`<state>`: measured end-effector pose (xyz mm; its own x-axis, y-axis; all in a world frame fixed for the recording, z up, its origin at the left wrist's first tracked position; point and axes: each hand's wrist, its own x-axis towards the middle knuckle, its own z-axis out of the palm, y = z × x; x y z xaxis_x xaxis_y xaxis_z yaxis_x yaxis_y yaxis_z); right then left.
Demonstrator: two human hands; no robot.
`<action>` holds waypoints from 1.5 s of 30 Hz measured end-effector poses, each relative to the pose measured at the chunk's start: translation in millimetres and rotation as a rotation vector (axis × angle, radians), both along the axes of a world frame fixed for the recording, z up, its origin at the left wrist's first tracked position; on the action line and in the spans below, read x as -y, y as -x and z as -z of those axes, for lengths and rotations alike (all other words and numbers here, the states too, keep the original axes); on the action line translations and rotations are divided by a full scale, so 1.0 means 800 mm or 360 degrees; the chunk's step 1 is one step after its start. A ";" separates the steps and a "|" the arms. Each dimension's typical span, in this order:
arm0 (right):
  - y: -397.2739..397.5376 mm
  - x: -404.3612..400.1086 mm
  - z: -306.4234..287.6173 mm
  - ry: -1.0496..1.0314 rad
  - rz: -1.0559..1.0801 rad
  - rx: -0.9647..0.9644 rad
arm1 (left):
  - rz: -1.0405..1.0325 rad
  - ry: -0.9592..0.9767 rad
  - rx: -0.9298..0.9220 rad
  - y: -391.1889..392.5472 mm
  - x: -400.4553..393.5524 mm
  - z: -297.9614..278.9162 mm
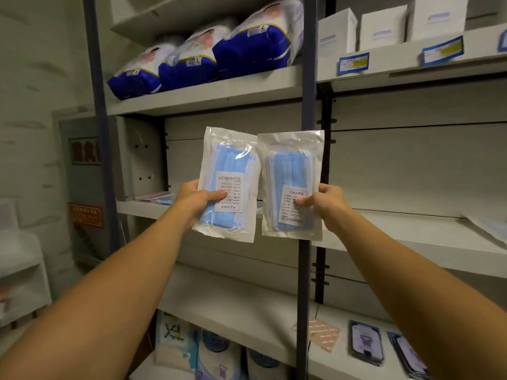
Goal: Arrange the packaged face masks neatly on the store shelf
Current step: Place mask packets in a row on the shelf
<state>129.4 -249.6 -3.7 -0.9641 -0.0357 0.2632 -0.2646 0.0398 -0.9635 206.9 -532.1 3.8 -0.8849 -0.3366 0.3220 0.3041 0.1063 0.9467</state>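
Packs of blue face masks, two of them, are held up side by side in front of the grey store shelf [411, 237], their edges just overlapping at the top. The left pack [229, 182] is a clear pouch with a white border, tilted slightly, its stack of pleated blue masks showing through; its white printed label sits upside down. The right pack [292, 185] is the same kind of pouch, upright, with its label the right way up. The left hand [196, 200] grips the left pack at its lower left edge, thumb across the front, fingers hidden behind. The right hand [326, 204] pinches the right pack at its right edge, thumb on the label, fingers behind the pouch. Label print is too small to read. On the shelf behind the left hand lie what may be more flat packs [159, 198], blurred and partly covered. The dark blue upright post [308, 78] is crossed by the right pack.
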 end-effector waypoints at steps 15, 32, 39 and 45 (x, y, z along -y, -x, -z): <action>0.074 0.088 -0.041 -0.0039 0.0110 -0.0200 | 0.0104 0.0001 -0.0062 0.115 0.067 -0.017; 0.108 0.133 -0.064 -0.0114 0.0488 -0.0219 | 0.0317 -0.0087 -0.0068 0.213 0.084 -0.025; 0.117 0.144 -0.066 -0.0100 0.0514 -0.0192 | 0.0386 -0.0120 -0.0071 0.251 0.111 -0.027; 0.132 0.150 -0.055 -0.0028 0.0644 -0.0095 | 0.0512 -0.0098 -0.0041 0.289 0.134 -0.024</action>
